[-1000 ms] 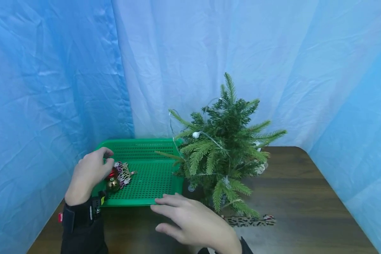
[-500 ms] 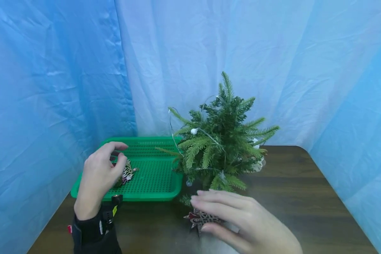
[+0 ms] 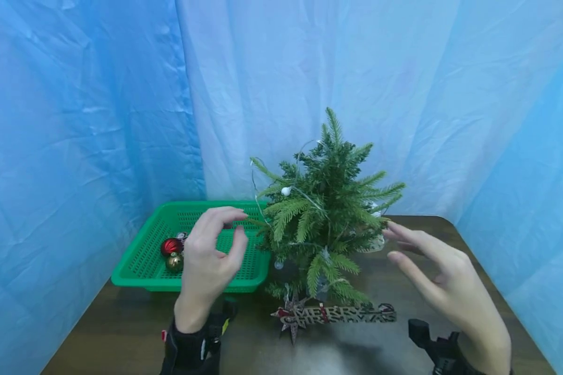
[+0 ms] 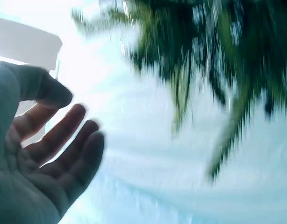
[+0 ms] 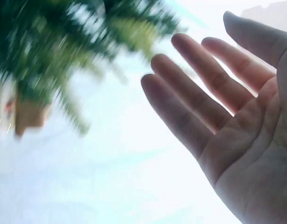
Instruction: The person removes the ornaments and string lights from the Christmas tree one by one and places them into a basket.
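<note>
A small green Christmas tree (image 3: 330,208) stands on the table, with a thin light string and a white bulb (image 3: 286,191) on its left side. My left hand (image 3: 208,260) hovers left of the tree, in front of the basket, fingers bent loosely and holding nothing. On the other side my right hand (image 3: 443,276) is raised near the right branches; its palm is bare in the right wrist view. At the tree's foot lie a dark red glittery star (image 3: 292,315) and a "Merry Christmas" sign (image 3: 347,314). Both wrist views blur the branches.
Behind my left hand, a green plastic basket (image 3: 141,260) holds a red bauble (image 3: 171,247) and a gold bauble (image 3: 174,262); part of its inside is hidden. Blue curtains (image 3: 262,94) enclose the dark wooden table (image 3: 112,333).
My left hand has moved right, from over the baubles toward the tree. The right hand has swung right and up, from in front of the tree to its right side, uncovering the star and sign.
</note>
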Demonstrator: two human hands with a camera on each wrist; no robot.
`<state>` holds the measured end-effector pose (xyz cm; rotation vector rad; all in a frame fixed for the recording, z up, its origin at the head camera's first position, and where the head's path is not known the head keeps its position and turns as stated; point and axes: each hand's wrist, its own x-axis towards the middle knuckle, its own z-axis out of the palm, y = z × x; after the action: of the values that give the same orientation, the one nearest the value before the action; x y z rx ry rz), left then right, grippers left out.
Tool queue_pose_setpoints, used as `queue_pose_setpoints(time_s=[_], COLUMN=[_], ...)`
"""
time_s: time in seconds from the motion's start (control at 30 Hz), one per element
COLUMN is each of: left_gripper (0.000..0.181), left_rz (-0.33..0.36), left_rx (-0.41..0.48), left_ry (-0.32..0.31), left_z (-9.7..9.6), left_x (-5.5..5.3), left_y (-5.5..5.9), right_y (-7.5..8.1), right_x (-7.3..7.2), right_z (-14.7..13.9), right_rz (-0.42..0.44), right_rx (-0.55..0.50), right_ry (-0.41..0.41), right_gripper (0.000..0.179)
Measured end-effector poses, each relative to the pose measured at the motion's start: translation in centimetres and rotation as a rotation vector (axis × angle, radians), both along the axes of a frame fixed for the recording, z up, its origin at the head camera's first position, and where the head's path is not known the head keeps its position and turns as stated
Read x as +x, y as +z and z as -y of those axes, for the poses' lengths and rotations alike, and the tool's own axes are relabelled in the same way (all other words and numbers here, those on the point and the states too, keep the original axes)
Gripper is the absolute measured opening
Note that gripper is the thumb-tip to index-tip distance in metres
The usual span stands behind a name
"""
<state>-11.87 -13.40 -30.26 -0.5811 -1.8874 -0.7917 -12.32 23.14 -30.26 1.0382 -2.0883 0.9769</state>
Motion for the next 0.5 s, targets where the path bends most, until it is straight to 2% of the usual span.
queue_pose_setpoints(time_s=[0.1,0.17,0.23,0.3,0.37,0.43,0.5], left_gripper=[0.017,0.018,0.02,0.023,0.025,0.024,0.022], left_rz=[-0.119,-0.192,-0.213,-0.179,-0.118,-0.051,-0.01], left_rx=[0.007,-0.021,-0.085,-0.196,-0.346,-0.519,-0.699], left_ry=[-0.066,-0.128,-0.196,-0.24,-0.251,-0.241,-0.2], left_z=[-3.1,-5.3,-7.4,-9.1,-10.7,-12.2,-13.8], left_x=[0.2,0.4,0.7,1.1,1.3,1.3,1.2], left_y=[0.3,0.5,0.8,1.3,2.0,2.8,3.9], right_y=[-1.0,-1.8,-2.7,-3.7,-4.6,-5.3,-5.8], right_x=[-1.5,-2.7,-3.9,-5.0,-5.9,-6.8,-7.6], right_z=[-1.8,-2.8,-3.5,-4.0,-4.4,-4.5,-4.5], right_rz=[0.087,0.145,0.199,0.259,0.316,0.354,0.383], right_rx=[0.01,0.013,0.021,0.041,0.06,0.076,0.08], right_ry=[-0.096,-0.147,-0.19,-0.218,-0.226,-0.224,-0.216], right_gripper=[0.062,0.063,0.059,0.055,0.053,0.051,0.051])
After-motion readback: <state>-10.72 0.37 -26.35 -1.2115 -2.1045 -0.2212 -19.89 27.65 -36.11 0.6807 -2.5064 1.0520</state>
